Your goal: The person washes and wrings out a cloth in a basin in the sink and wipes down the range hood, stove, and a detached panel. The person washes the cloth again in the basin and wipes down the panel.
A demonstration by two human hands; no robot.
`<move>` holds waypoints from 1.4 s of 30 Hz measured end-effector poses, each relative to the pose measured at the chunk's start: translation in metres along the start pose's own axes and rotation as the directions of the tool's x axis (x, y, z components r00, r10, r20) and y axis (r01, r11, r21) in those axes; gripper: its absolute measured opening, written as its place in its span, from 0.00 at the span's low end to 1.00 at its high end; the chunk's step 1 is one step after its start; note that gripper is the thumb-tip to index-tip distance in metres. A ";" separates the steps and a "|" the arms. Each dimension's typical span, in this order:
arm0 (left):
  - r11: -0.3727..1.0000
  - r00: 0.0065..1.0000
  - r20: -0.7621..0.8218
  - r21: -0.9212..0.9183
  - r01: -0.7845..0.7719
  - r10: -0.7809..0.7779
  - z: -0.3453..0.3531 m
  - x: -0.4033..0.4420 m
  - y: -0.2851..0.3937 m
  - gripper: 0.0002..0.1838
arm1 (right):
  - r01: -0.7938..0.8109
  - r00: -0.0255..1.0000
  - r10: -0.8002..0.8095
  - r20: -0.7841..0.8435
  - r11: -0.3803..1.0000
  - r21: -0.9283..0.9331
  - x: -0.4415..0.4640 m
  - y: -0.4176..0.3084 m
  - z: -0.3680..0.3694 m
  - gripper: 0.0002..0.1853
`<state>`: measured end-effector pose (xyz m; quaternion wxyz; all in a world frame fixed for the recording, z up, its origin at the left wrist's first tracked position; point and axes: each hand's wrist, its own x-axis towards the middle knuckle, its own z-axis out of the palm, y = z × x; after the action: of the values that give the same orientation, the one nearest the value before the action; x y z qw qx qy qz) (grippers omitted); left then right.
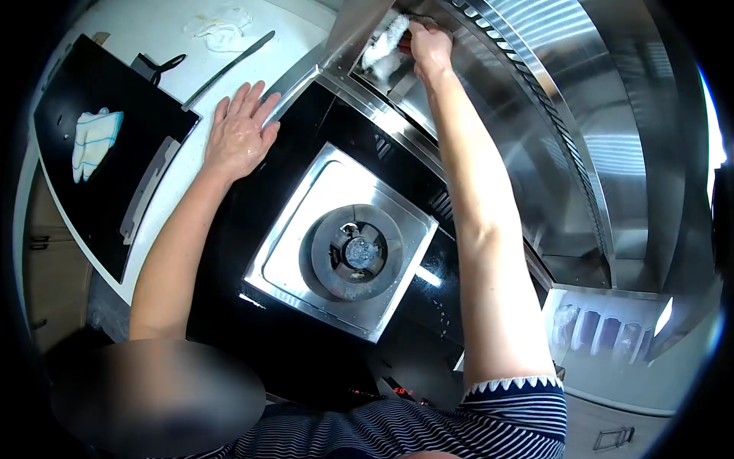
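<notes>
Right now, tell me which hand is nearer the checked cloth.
Left: the left hand is spread right of the checked cloth; the right hand is farther right, at the steel hood.

My top (359, 430) is navy w/ thin white stripes. R sleeve (516, 413): short, same stripes, plain navy band nr the edge, then white trim (511, 383) cut in small pointed teeth. L forearm (180, 245) & R forearm (472, 172) bare; L hand (235, 144), incl. fingers (251, 101), bare & shiny; R hand (430, 50) bare too.
</notes>
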<state>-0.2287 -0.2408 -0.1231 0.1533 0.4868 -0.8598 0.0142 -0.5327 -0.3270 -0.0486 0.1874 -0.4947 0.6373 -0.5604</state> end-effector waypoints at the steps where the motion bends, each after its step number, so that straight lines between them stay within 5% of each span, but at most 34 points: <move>1: 1.000 1.000 -0.008 -0.001 -0.005 0.005 -0.002 0.000 0.001 0.24 | -0.022 0.999 0.020 0.049 0.999 0.043 0.009 0.011 0.004 0.10; 8: 0.999 0.999 0.017 0.024 -0.028 0.027 0.000 0.002 -0.001 0.25 | -0.087 0.992 0.119 -0.042 0.882 0.464 -0.038 -0.015 -0.096 0.10; 14: 0.995 0.998 0.042 0.092 -0.045 0.041 0.002 0.001 0.000 0.25 | -0.099 0.920 0.226 -0.321 0.925 0.366 -0.111 0.041 -0.328 0.05; 16: 0.993 0.998 0.045 0.101 -0.059 0.055 0.001 0.002 0.000 0.24 | 0.019 0.905 0.104 -0.413 0.959 0.283 -0.140 0.062 -0.409 0.07; 18: 0.989 0.997 0.044 0.131 -0.063 0.057 0.004 0.002 -0.001 0.24 | -0.031 0.843 0.248 -0.477 0.908 0.418 -0.175 0.055 -0.463 0.09; 20: 0.982 0.997 0.041 0.174 -0.068 0.062 0.006 0.003 -0.001 0.24 | -0.071 0.760 0.142 -0.634 0.988 0.136 -0.199 0.061 -0.507 0.11; 23: 0.981 0.997 0.055 0.187 -0.060 0.051 0.003 0.003 0.004 0.24 | -0.173 0.649 0.298 -0.700 0.954 0.246 -0.225 0.094 -0.591 0.11; 24: 0.981 0.997 0.056 0.188 -0.057 0.047 0.002 0.003 0.003 0.24 | -0.183 0.627 0.362 -0.690 0.929 0.321 -0.226 0.091 -0.589 0.12; 25: 0.980 0.997 0.044 0.187 -0.064 0.057 0.005 0.003 0.002 0.24 | -0.239 0.489 0.349 -0.799 0.935 0.261 -0.222 0.092 -0.585 0.14; 29: 0.989 0.998 0.048 0.143 -0.042 0.035 0.003 0.003 0.004 0.24 | -0.222 0.817 0.475 -0.327 0.783 0.582 -0.211 0.083 -0.524 0.16; 30: 0.990 0.998 0.055 0.138 -0.041 0.034 0.004 0.002 0.004 0.24 | -0.228 0.803 0.403 -0.439 0.888 0.399 -0.198 0.071 -0.476 0.16; 33: 0.992 0.998 0.055 0.121 -0.026 0.020 0.005 0.003 0.002 0.25 | -0.275 0.895 0.304 -0.327 0.952 0.133 -0.153 0.071 -0.369 0.11; 42: 0.994 0.996 0.085 0.106 0.021 -0.030 -0.004 0.001 0.007 0.25 | -0.172 0.975 0.194 0.105 0.967 -0.190 -0.055 0.055 -0.106 0.17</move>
<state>-0.2340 -0.2374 -0.1184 0.0900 0.5054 -0.8574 0.0365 -0.6163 -0.2313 -0.0835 0.2319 -0.4821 0.7153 -0.4495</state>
